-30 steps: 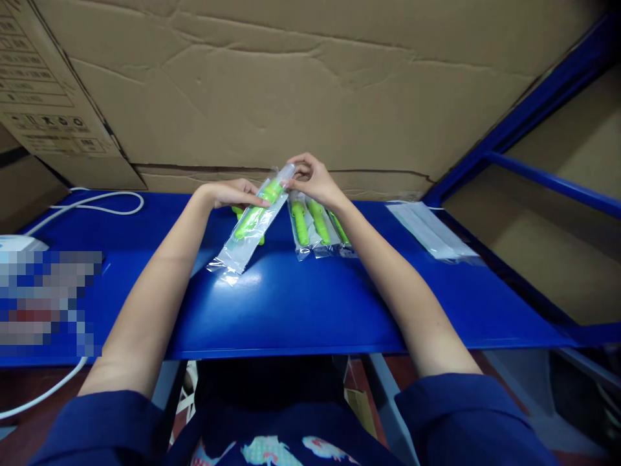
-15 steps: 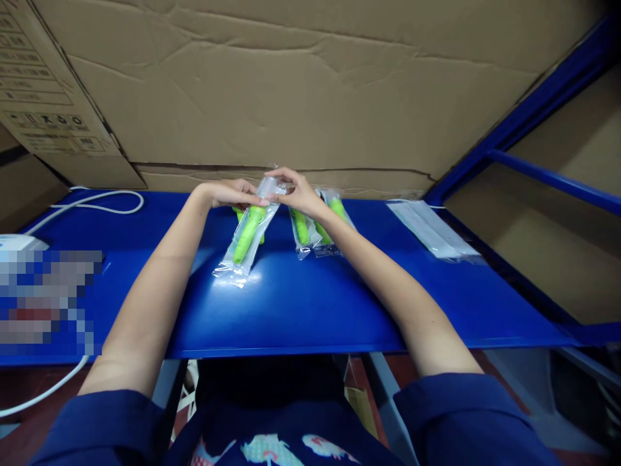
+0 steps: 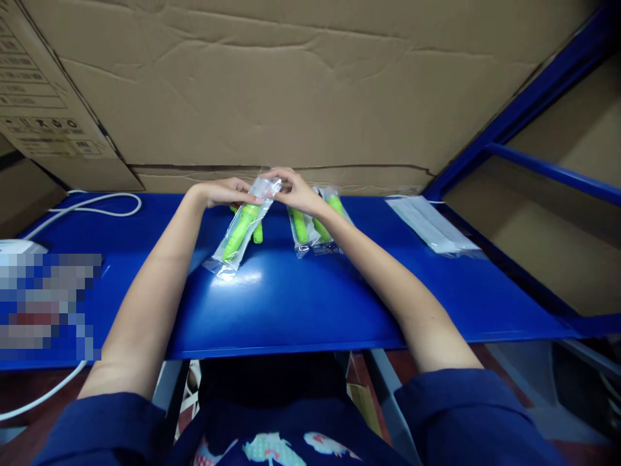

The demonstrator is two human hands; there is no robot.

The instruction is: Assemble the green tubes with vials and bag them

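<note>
A clear plastic bag (image 3: 236, 237) with a green item inside lies slanted on the blue table (image 3: 301, 298). My left hand (image 3: 228, 191) and my right hand (image 3: 292, 189) both pinch its upper end near the far edge of the table. Another bare green item (image 3: 257, 232) peeks out from under the bag. To the right of my right hand lie several bagged green items (image 3: 313, 225) side by side.
A stack of flat clear bags (image 3: 431, 225) lies at the right of the table. A white cable (image 3: 97, 202) and a white device (image 3: 14, 247) are at the left. Cardboard sheets (image 3: 291, 90) stand behind the table; a blue frame (image 3: 533, 97) runs along the right.
The bag was raised and stretched out between my hands; now its upper end is lower and folded in, the green item has slid down inside, and my right hand has moved left.
</note>
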